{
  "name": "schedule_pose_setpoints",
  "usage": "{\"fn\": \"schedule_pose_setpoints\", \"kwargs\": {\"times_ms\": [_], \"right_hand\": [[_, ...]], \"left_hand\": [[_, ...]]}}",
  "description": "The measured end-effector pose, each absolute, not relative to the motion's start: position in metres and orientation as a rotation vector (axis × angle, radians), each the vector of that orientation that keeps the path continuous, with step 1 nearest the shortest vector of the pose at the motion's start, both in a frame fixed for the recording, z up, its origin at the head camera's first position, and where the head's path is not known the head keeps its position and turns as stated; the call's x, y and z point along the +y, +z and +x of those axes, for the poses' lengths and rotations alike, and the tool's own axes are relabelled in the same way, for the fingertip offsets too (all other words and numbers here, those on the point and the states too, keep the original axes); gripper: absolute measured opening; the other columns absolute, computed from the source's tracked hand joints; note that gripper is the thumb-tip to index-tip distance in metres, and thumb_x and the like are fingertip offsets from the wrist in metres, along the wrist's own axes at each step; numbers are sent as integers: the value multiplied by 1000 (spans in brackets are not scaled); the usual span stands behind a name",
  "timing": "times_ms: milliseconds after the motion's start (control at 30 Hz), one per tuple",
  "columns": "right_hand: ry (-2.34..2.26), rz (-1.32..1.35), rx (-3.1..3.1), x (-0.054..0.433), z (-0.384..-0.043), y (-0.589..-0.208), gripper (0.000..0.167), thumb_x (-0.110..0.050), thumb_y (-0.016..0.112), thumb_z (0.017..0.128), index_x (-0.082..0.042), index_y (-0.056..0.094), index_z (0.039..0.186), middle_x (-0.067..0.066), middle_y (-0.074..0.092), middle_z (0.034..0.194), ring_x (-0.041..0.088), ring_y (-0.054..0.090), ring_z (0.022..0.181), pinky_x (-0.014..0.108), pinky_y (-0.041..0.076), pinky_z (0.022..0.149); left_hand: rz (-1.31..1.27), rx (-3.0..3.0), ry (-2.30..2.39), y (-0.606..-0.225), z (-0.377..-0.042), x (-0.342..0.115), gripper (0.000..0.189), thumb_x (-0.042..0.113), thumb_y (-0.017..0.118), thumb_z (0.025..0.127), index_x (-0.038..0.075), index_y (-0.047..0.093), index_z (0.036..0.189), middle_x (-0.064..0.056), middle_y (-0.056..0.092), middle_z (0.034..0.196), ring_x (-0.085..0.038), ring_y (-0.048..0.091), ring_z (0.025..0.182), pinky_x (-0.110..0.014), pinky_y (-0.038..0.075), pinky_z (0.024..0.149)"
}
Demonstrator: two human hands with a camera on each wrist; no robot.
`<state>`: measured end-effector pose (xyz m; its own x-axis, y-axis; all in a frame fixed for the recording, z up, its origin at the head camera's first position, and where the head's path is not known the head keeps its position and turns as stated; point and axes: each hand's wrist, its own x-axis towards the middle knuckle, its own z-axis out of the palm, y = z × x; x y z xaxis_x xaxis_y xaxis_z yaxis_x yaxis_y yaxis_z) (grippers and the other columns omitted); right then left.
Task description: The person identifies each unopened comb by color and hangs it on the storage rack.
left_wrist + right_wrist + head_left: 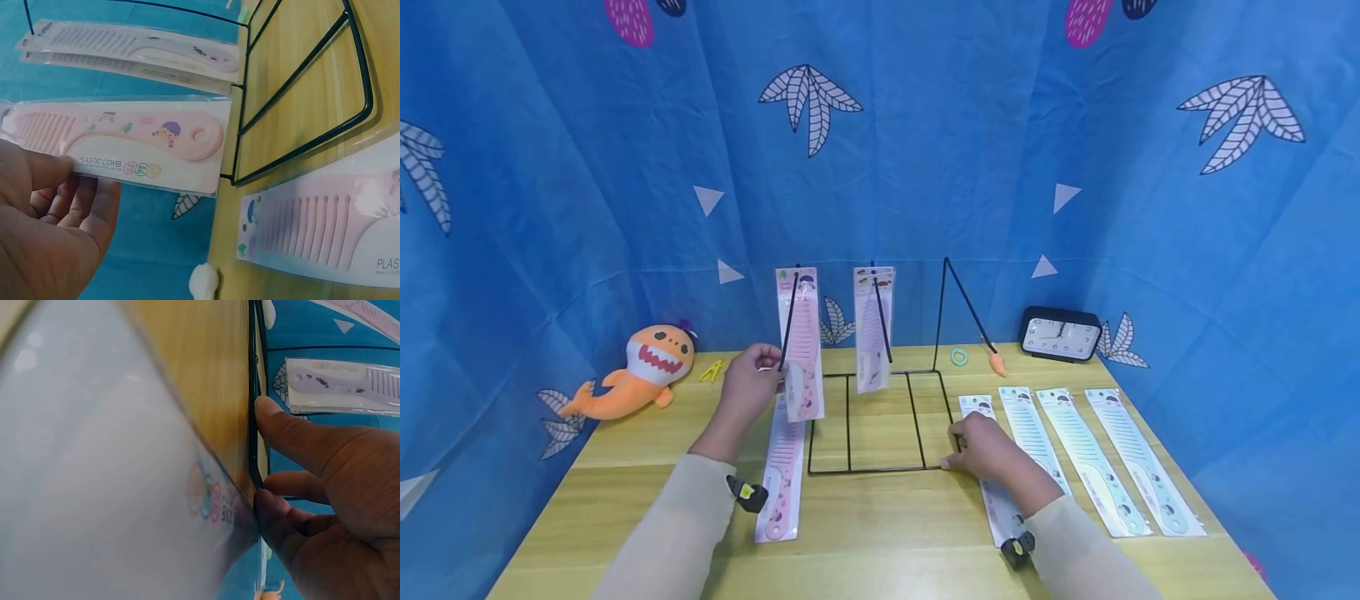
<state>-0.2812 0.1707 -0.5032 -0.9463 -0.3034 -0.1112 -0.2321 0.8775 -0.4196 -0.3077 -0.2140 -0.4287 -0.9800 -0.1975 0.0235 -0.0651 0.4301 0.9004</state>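
Observation:
My left hand (751, 382) pinches a packaged pink comb (805, 350) hanging on the left arm of a black wire rack (876, 472). Its thumb lies on the front of the package, with the fingers behind, in the left wrist view. Another packaged pink comb (784, 475) lies on the table below this hand. Packaged purple combs (872, 333) hang from the middle arm; the right arm (966, 296) bears none. My right hand (988, 450) grips the rack's base at its front right corner, thumb and fingertips on the wire. Under that hand lies a packaged comb (1000, 512), partly hidden.
Several packaged bluish combs (1146, 462) lie in a row on the table's right side. A black clock (1060, 333), a teal ring (958, 357) and a small orange object (997, 363) are at the back. An orange shark plush (643, 375) and a yellow clip-like piece (711, 371) are at left.

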Motion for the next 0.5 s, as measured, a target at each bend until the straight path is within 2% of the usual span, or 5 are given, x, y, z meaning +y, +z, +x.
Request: {"fn": "schedule_pose_setpoints", "kwargs": {"times_ms": [167,300,500], "right_hand": [[-598,-395,2873,171,-282,-503,60,-29,93,89,2,73,136,22,69,127,32,66,118,56,56,111],[-592,-389,2876,171,-283,-504,59,-29,93,88,1,74,135,21,69,125,31,66,114,56,57,110],[-608,-419,2889,171,-283,-507,58,-28,94,88,2,75,133,22,70,125,34,67,118,56,56,111]], "left_hand": [[205,-2558,-1605,-435,-323,-214,19,3,58,109,0,62,127,-22,63,132,-39,66,126,-50,64,106],[189,-2576,-1604,-441,-333,-215,20,6,57,111,-1,61,129,-24,63,138,-40,64,134,-49,63,108],[218,-2640,-1569,-445,-344,-215,23,15,54,115,7,61,136,-19,63,148,-38,63,141,-52,56,117]]}}
